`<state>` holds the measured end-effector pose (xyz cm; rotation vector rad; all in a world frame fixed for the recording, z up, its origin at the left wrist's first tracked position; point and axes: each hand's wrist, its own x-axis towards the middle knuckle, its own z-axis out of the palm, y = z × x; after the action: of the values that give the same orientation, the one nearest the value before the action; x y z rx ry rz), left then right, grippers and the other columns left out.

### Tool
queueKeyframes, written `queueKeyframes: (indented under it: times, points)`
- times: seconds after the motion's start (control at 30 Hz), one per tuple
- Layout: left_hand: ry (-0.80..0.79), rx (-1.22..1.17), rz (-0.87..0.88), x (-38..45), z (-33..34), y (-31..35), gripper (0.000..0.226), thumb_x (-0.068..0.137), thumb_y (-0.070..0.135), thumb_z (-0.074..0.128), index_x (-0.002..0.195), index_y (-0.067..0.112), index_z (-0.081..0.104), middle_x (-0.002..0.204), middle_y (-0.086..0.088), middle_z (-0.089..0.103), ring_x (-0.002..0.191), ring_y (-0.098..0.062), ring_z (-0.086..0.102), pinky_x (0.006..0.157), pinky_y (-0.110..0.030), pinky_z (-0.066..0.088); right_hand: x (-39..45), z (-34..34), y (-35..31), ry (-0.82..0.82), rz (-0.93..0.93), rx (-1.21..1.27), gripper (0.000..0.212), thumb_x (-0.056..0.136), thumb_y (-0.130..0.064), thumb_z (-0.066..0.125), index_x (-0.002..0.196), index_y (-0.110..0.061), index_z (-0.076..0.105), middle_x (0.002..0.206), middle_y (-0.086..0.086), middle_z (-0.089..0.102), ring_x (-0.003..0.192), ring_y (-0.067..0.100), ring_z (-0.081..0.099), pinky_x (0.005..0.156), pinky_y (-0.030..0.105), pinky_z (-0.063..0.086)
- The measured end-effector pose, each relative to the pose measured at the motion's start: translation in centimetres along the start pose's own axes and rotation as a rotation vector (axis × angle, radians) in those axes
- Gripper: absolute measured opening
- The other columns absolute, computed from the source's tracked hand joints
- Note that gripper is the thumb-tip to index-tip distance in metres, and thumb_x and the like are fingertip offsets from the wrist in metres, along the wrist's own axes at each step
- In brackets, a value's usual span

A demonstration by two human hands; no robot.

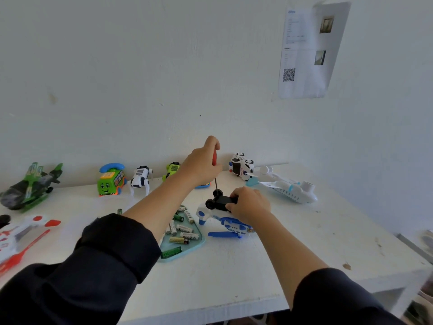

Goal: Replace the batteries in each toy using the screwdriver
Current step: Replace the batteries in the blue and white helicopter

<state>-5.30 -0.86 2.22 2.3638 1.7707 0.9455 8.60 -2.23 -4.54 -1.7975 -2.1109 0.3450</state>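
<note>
From the head view, the left hand [201, 166] has its grip clenched on the red-handled screwdriver [214, 171], held upright with its tip down on the upturned blue-and-white toy helicopter [226, 218]. The right hand [249, 204] grasps that toy's black underside, steadying it on the white worktop [234, 273], just beside the tray of batteries [184, 231].

**Hidden and cut-off parts around the battery tray**

The left forearm covers the near-left corner of the battery tray [195, 245]. Left of the tray, the red-and-white toy [21, 235] runs off the picture's edge. Behind the tray, the left hand [201, 165] hides most of the screwdriver [214, 170] handle and a blue toy [202, 185].
</note>
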Motion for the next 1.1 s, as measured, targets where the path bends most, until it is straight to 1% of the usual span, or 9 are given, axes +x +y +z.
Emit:
queueKeyframes:
  times: [0.07,0.13,0.2,0.43,0.67,0.8,0.9,1.0,1.1]
  points:
    - [0.058,-0.004,0.021,-0.5,0.0,-0.3,0.024,0.090,0.009,0.050,0.108,0.013,0.035,0.073,-0.004,0.048,0.062,-0.020,0.047,0.058,-0.031,0.040,-0.1,0.0,-0.1,0.001,-0.006,-0.008,0.029,0.090,-0.033,0.056,0.116,-0.022,0.059,0.104,0.002,0.060,0.096,0.019,0.051,0.077,0.031,0.048]
    - [0.166,-0.033,0.022,-1.2,0.1,-0.8,0.022,0.089,0.006,0.049,0.107,0.011,0.036,0.064,-0.001,0.040,0.053,-0.015,0.039,0.049,-0.025,0.032,-0.1,0.1,-0.1,0.006,-0.012,-0.015,0.029,0.090,-0.033,0.055,0.116,-0.021,0.058,0.105,0.002,0.059,0.096,0.019,0.051,0.078,0.031,0.048]
    - [0.233,-0.092,-0.003,-1.6,0.2,-1.2,0.023,0.089,0.006,0.051,0.103,0.014,0.035,0.063,0.000,0.039,0.052,-0.014,0.038,0.047,-0.023,0.029,-0.1,0.0,-0.1,0.009,-0.012,-0.016,0.029,0.090,-0.033,0.055,0.117,-0.021,0.058,0.105,0.002,0.059,0.097,0.019,0.051,0.079,0.032,0.048]
    - [0.214,-0.064,0.071,-2.6,0.5,-1.2,0.022,0.090,0.005,0.051,0.097,0.015,0.033,0.059,0.003,0.036,0.050,-0.012,0.037,0.046,-0.022,0.028,-0.2,0.2,-0.4,0.022,-0.012,-0.037,0.030,0.090,-0.034,0.056,0.117,-0.021,0.058,0.105,0.001,0.059,0.096,0.018,0.049,0.074,0.029,0.044]
    - [0.186,0.091,0.146,-2.2,1.1,0.1,0.017,0.088,0.002,0.046,0.099,0.010,0.036,0.060,0.003,0.038,0.051,-0.015,0.038,0.045,-0.022,0.023,-0.4,0.5,-0.4,0.047,-0.014,-0.039,0.028,0.089,-0.033,0.056,0.115,-0.021,0.057,0.109,0.001,0.057,0.101,0.019,0.047,0.078,0.031,0.045]
    - [0.259,-0.089,-0.101,-1.6,1.0,-1.3,0.021,0.088,0.002,0.049,0.096,0.013,0.033,0.068,0.000,0.045,0.057,-0.014,0.047,0.048,-0.024,0.037,-0.6,0.6,-0.5,0.037,-0.021,-0.057,0.031,0.091,-0.034,0.054,0.119,-0.020,0.054,0.112,0.002,0.055,0.103,0.020,0.046,0.083,0.033,0.045]
    - [0.294,-0.460,-0.431,-2.0,1.0,-3.7,0.022,0.089,0.001,0.051,0.095,0.014,0.035,0.088,-0.012,0.054,0.066,-0.022,0.062,0.052,-0.031,0.054,-0.7,0.8,-0.5,0.033,-0.024,-0.084,0.034,0.093,-0.035,0.051,0.123,-0.020,0.051,0.114,0.003,0.053,0.105,0.021,0.045,0.086,0.033,0.044]
    - [0.291,-0.854,-0.738,-2.9,1.3,-5.6,0.028,0.087,-0.005,0.050,0.097,0.016,0.035,0.102,-0.019,0.055,0.078,-0.029,0.065,0.053,-0.031,0.056,-0.8,0.9,-0.5,0.037,-0.027,-0.104,0.035,0.094,-0.036,0.049,0.125,-0.019,0.049,0.115,0.004,0.053,0.106,0.021,0.045,0.088,0.034,0.043]
    - [0.322,-1.049,-0.862,-3.7,1.9,-6.3,0.026,0.088,-0.005,0.050,0.090,0.016,0.035,0.095,-0.020,0.058,0.076,-0.030,0.064,0.051,-0.032,0.058,-0.9,1.0,-0.3,0.051,-0.016,-0.098,0.034,0.095,-0.036,0.047,0.124,-0.018,0.049,0.114,0.004,0.054,0.104,0.021,0.045,0.087,0.033,0.043]
